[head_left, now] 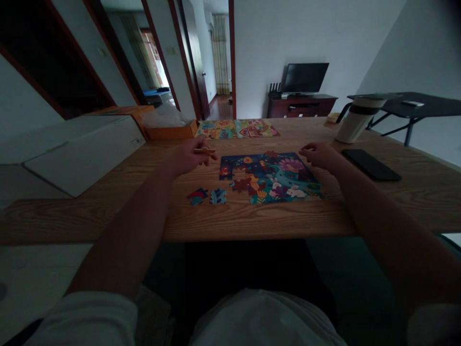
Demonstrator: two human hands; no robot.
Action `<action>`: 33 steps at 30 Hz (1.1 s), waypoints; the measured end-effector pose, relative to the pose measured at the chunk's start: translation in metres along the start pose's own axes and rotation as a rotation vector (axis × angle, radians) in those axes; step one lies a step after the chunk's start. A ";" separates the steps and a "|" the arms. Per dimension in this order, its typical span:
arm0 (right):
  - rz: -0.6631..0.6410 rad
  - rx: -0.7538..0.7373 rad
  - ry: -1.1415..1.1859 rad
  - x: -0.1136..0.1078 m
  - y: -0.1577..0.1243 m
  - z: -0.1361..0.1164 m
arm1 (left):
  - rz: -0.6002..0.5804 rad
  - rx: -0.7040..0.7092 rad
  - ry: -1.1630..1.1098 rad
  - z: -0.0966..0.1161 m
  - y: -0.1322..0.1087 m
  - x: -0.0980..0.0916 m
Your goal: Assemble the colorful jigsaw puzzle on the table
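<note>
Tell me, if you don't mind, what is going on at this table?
Someone is at a wooden table with a partly assembled jigsaw puzzle. The left hand holds a loose piece off the puzzle's left side. The right hand is by the puzzle's far right corner; whether it touches or holds anything is hard to tell. Two more pieces lie apart from the puzzle, toward the front left, and its near left corner is unfilled.
</note>
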State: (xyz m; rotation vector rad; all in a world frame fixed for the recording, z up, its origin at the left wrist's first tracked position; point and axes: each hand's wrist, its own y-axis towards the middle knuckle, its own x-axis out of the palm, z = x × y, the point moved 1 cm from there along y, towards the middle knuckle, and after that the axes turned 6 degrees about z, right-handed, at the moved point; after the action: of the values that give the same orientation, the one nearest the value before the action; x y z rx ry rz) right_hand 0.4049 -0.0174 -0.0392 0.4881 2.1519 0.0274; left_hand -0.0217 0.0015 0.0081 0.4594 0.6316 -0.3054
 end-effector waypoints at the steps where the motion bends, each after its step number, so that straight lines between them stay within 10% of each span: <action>1: 0.008 -0.023 -0.031 0.001 0.001 0.001 | 0.061 -0.022 -0.031 -0.004 0.002 -0.004; 6: -0.015 -0.079 -0.125 0.005 0.000 0.000 | 0.201 -0.046 -0.133 -0.010 0.004 -0.008; 33: -0.036 -0.134 -0.164 0.013 -0.001 -0.001 | 0.125 0.040 0.341 -0.002 0.001 -0.008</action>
State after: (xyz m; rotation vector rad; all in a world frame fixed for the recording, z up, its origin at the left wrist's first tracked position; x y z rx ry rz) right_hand 0.3967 -0.0137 -0.0485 0.3615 1.9826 0.1075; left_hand -0.0280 0.0044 0.0118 0.5927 0.9257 -0.1202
